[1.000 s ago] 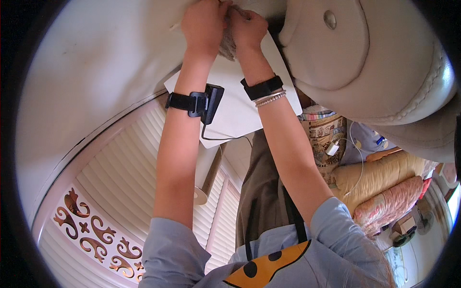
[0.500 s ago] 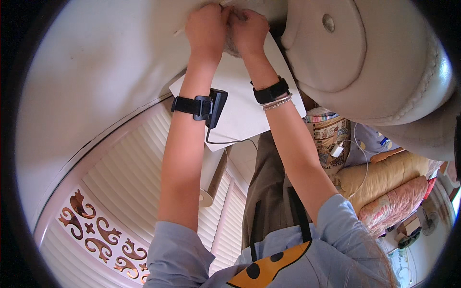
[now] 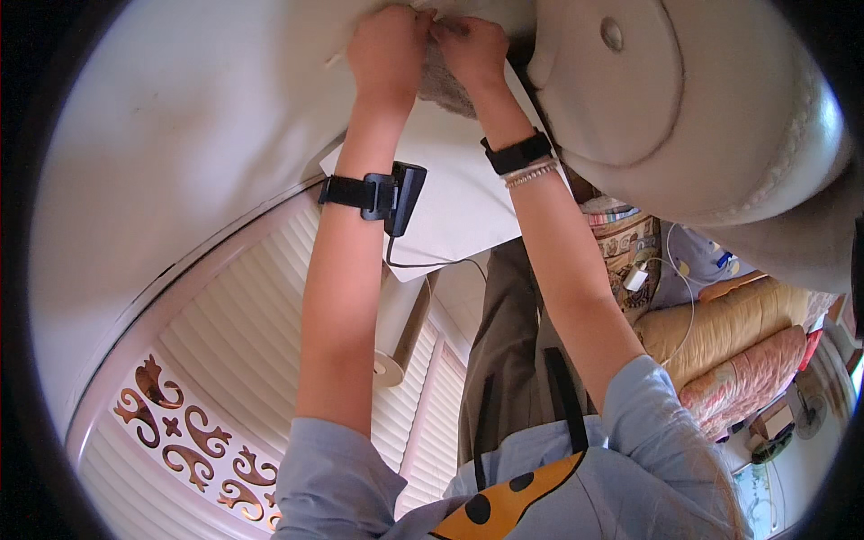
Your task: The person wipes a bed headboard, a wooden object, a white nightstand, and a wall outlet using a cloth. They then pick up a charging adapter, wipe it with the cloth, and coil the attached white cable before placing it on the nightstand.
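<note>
Both my arms reach up to the top of the view. My left hand [image 3: 387, 54] is closed, its fingers curled at a grey, fuzzy-looking cloth [image 3: 445, 85]. Beside it my right hand [image 3: 475, 52] grips the same cloth, its fingers close to those of my left hand. The cloth hangs down between the two hands over a flat white panel [image 3: 459, 171]. The fingertips are partly hidden behind the hands, and the cloth's upper end cannot be made out.
A pale padded headboard-like piece [image 3: 621, 90] bulges close on the right. On the left is a white wall [image 3: 180, 135], above a slatted cabinet door [image 3: 261, 315] with scroll cut-outs. Folded quilts [image 3: 729, 328] and a white charger [image 3: 635, 277] with its cable lie at the right.
My right hand and forearm have shifted slightly right, away from my left hand. More of the grey cloth shows between them. My left hand has hardly moved.
</note>
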A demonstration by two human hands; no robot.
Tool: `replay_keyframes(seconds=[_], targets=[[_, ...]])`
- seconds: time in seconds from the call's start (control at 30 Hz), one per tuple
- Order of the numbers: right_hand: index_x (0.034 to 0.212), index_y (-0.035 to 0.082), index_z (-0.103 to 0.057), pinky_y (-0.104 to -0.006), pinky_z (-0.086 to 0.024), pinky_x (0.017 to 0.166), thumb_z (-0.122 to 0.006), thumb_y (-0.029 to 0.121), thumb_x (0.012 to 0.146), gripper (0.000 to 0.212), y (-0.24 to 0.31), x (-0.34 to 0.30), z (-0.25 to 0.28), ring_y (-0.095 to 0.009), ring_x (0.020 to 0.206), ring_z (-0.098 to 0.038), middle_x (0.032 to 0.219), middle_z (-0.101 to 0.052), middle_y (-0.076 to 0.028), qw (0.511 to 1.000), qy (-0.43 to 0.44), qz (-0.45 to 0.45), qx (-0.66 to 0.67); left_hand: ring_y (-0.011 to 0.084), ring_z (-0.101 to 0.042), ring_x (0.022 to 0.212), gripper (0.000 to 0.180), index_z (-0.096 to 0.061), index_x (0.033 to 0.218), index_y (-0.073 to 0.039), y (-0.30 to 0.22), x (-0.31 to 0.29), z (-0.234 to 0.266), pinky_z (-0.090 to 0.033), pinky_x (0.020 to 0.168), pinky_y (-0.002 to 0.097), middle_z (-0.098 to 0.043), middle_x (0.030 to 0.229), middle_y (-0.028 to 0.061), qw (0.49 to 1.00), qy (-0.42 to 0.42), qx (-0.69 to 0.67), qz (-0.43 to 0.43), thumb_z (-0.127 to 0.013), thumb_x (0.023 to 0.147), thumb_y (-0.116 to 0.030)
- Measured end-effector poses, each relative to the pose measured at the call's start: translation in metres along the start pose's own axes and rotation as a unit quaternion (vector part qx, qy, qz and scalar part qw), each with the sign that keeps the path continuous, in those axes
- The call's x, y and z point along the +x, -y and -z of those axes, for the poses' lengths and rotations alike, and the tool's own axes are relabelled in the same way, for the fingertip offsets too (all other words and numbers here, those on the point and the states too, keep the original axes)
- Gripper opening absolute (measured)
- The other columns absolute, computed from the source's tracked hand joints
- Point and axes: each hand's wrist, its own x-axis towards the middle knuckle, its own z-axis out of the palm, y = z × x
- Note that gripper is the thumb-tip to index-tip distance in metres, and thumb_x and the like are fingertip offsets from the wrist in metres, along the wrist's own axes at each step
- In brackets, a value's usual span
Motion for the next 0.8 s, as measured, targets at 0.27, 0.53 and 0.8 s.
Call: replay_keyframes(seconds=[0.27, 0.53, 0.8], targets=[[0.083, 0.006, -0.07, -0.0371, -0.05, 0.07, -0.065, 0.035, 0.074, 0.031, -0.008, 0.01, 0.0, -0.033, 0.077, -0.064, 0.08, -0.066, -0.016, 0.996, 0.007, 0.061, -0.061, 0.0307, -0.058, 0.058, 0.039, -0.06, 0.057, -0.004, -0.009, 0.001, 0.001, -0.044, 0.057, 0.0412, -0.057, 0.055, 0.011, 0.998, -0.024, -0.037, 0.047, -0.053, 0.085, -0.031], [0.091, 0.005, -0.067, -0.0365, -0.049, 0.071, -0.068, 0.029, 0.074, 0.029, -0.02, -0.002, 0.024, -0.029, 0.079, -0.064, 0.084, -0.067, -0.015, 0.995, -0.073, -0.056, 0.029, 0.0281, -0.061, 0.058, 0.038, -0.061, 0.06, -0.006, -0.018, 0.003, 0.014, -0.046, 0.056, 0.0408, -0.058, 0.052, 0.0073, 0.987, 0.062, -0.093, 0.117, -0.054, 0.086, -0.032], [0.082, 0.002, -0.06, -0.0342, -0.048, 0.067, -0.063, 0.005, 0.073, 0.01, -0.018, -0.024, -0.02, -0.03, 0.075, -0.063, 0.08, -0.064, -0.014, 0.988, -0.123, -0.017, 0.093, 0.0277, -0.061, 0.059, 0.04, -0.061, 0.059, -0.007, -0.017, 0.002, 0.011, -0.047, 0.057, 0.0413, -0.057, 0.051, 0.0065, 0.989, 0.068, -0.056, 0.122, -0.052, 0.087, -0.034]])
